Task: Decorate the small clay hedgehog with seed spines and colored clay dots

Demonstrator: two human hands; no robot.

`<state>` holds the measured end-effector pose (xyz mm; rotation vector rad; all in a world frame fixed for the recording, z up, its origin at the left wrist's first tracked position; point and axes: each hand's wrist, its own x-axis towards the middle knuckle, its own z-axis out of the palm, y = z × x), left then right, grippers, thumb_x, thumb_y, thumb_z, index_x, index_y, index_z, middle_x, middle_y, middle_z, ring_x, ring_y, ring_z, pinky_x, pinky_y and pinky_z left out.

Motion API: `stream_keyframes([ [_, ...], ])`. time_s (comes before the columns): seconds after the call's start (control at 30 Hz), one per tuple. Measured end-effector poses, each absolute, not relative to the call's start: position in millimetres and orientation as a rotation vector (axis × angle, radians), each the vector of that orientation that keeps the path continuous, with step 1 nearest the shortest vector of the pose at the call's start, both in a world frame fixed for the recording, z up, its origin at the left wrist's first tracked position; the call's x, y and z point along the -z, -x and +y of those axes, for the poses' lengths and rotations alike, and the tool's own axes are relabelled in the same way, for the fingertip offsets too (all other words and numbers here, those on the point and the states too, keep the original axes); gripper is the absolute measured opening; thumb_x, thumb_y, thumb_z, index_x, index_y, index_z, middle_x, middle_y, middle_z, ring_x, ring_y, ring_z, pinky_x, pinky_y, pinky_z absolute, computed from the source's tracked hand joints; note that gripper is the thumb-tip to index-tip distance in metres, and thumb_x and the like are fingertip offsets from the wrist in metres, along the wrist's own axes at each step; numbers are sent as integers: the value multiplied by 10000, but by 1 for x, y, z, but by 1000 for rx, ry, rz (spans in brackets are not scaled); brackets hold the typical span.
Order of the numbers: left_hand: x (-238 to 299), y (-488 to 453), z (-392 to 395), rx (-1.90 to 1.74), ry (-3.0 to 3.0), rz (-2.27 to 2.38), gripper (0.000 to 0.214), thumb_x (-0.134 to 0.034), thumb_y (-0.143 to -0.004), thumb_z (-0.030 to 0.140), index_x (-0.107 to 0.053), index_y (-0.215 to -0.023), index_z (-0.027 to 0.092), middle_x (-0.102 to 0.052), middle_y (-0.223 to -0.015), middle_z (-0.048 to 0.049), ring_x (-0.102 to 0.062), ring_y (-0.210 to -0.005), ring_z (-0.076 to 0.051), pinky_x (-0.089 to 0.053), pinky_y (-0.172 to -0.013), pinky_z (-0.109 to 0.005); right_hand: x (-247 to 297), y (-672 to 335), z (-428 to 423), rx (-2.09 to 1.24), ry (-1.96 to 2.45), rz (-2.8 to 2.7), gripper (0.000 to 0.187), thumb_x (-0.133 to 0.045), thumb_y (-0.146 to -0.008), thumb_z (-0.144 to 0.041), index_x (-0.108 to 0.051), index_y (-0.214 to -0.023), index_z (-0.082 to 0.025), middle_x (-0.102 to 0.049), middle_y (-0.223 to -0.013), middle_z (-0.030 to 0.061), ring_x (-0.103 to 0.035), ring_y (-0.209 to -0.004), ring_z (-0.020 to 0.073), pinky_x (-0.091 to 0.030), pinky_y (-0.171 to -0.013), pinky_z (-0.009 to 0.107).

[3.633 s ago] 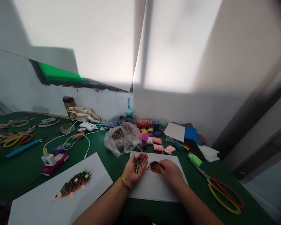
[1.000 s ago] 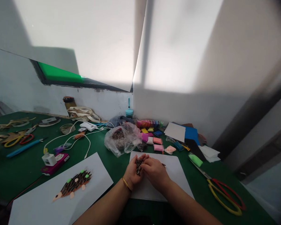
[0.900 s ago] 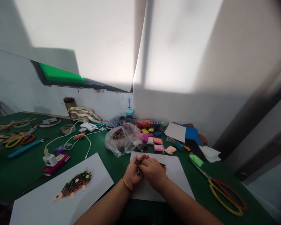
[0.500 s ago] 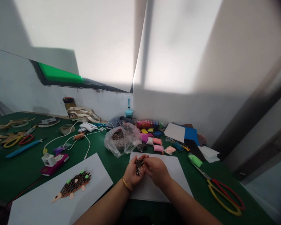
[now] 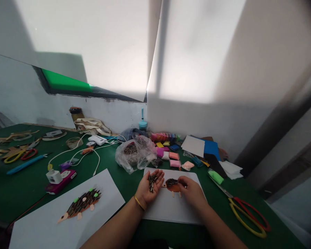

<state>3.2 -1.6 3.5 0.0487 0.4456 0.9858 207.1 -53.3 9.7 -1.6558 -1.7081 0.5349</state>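
My left hand (image 5: 150, 190) lies palm up, cupped around a small heap of striped sunflower seeds (image 5: 152, 183). To its right, a clay hedgehog (image 5: 173, 186) with an orange-brown body, pale snout and pale feet sits on a white sheet (image 5: 168, 209). Dark seeds cover part of its back. The fingertips of my right hand (image 5: 190, 190) are pinched together at the hedgehog's right end, hiding that part. They seem to hold a single sunflower seed, mostly hidden. A finished-looking seed hedgehog (image 5: 83, 204) with green and pale dots is on another sheet (image 5: 41, 224) at left.
A plastic bag of seeds (image 5: 132, 152) and coloured clay packs (image 5: 175, 163) stand behind the sheet. Large scissors (image 5: 248, 214) lie at right, beside a green clay pack (image 5: 216, 177). A purple power bank (image 5: 62, 182), white cables and a blue pen-like tool (image 5: 27, 164) are at left.
My right hand has moved from the seeds in my left palm rightward to the hedgehog's back, bringing the hedgehog into view. My left palm has opened out more, still with its seeds.
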Motion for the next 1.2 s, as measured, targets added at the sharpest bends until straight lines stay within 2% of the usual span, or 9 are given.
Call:
stream_keyframes([
  [0.27, -2, -3, -1, -980, -62, 435, 278, -442, -902, 320, -580, -1003, 100, -656, -1042, -156, -578, -1100, -257, -498, -899, -381, -8, -204, -53, -452, 1772, -1825, 201, -459, -787, -209, -646, -854, -242, -661, -861, 12, -584, -779, 156, -378, -661, 239],
  [0.63, -3, -4, -2, -979, -49, 445, 275, -441, -902, 309, -588, -997, 98, -654, -1053, -160, -586, -1087, -256, -504, -884, -376, -7, -198, -52, -344, 1711, -2015, 132, -544, -798, -270, -674, -790, -247, -641, -827, 8, -559, -829, 162, -364, -706, 244],
  [1.07, -1, -4, -1, -970, -81, 449, 282, -439, -899, 327, -578, -1009, 108, -663, -1037, -152, -590, -1083, -237, -489, -905, -366, -7, -187, -46, -338, 1697, -2094, 140, -535, -779, -200, -634, -681, -218, -635, -775, 12, -553, -789, 160, -358, -702, 253],
  [1.2, -2, -4, -2, -978, -74, 468, 276, -445, -897, 325, -586, -985, 104, -663, -1031, -149, -589, -1084, -242, -488, -907, -368, -6, -187, -46, -369, 1670, -2044, 115, -525, -771, -188, -628, -728, -218, -637, -786, 9, -552, -788, 163, -362, -696, 250],
])
